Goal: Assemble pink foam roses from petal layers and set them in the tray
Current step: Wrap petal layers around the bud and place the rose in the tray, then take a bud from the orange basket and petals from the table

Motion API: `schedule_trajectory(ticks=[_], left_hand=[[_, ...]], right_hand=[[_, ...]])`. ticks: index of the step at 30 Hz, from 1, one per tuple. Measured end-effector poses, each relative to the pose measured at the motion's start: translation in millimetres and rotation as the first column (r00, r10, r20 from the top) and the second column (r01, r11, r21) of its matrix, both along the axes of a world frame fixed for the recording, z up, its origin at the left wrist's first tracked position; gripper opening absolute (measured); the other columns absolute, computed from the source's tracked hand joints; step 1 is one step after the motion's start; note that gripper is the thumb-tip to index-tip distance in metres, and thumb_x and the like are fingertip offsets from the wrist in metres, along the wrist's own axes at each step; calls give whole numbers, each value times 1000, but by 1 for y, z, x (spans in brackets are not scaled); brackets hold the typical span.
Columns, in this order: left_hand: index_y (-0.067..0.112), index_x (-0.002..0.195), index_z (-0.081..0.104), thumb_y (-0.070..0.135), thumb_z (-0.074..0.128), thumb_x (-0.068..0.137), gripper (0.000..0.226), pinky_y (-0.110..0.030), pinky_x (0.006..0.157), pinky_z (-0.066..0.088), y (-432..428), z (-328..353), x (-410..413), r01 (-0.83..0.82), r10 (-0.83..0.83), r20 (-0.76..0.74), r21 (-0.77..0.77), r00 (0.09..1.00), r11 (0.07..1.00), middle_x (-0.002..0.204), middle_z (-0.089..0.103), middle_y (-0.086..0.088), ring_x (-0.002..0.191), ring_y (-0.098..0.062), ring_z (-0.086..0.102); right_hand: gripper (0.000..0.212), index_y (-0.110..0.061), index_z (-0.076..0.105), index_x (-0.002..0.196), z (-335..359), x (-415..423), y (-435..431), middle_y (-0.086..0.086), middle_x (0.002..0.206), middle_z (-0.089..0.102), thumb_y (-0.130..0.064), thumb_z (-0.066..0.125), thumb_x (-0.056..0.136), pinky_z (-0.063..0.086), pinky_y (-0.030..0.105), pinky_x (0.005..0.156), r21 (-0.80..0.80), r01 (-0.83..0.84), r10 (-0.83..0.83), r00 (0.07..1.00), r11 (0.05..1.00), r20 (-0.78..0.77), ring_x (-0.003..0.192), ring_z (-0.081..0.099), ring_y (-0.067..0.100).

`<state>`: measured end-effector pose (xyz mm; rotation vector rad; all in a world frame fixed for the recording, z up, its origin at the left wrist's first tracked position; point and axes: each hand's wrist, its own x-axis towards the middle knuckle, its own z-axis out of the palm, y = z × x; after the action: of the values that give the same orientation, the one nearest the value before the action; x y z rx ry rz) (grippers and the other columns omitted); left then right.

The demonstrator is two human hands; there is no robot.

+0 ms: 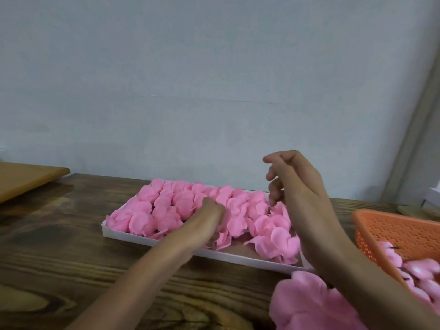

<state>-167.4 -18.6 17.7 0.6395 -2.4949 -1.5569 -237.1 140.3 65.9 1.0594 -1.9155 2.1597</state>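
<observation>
Pink foam petal layers (307, 303) lie heaped at the bottom right, cut off by the frame edge and partly covered by the right forearm. Beyond them, a shallow white rectangular tray (166, 242) sits on the dark-grained wooden table (71, 246), packed almost full with assembled pink foam roses (166, 210). A bare strip of tray floor shows near the front right.

Left hand (209, 217) reaches into the tray middle, knuckles up, fingers down among the roses. Its fingertips are hidden and blurred, so can't tell if it grips one.

Right hand (292, 179) is raised above the tray's right end, fingers loosely curled, nothing visible in them.

Orange perforated plastic basket (392, 232) stands at the right, cut off by the edge, holding pink foam pieces (416, 270) with dark bits too blurry to identify. Light brown board (23, 177) is cropped at the far left. Pale grey-blue wall (190, 67) is behind.
</observation>
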Motion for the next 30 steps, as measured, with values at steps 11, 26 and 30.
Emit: schedule_trajectory(ticks=[11,26,30], left_hand=[[5,97,50,-4,42,103,13,-35,88,40,36,-6,-33,254,49,378,-708,925,659,116,44,-16,119,-36,46],[19,141,48,24,59,99,44,-29,99,47,47,-14,-16,-292,33,-307,-861,951,417,139,53,-4,123,-16,46],[30,133,56,37,52,83,51,-34,90,53,81,-3,11,111,-425,-283,-709,860,697,121,55,9,105,-6,48]], right_hand=[[17,-12,62,95,-27,8,-14,-8,66,41,-10,49,105,33,29,58,-258,92,-83,996,962,44,59,35,10],[21,-13,57,84,73,-10,-45,-8,47,31,-10,41,97,22,20,39,-547,215,27,916,809,400,39,24,11],[17,-12,49,85,103,-33,-42,-7,45,21,-7,37,96,13,21,39,-535,223,174,786,815,593,38,13,13]])
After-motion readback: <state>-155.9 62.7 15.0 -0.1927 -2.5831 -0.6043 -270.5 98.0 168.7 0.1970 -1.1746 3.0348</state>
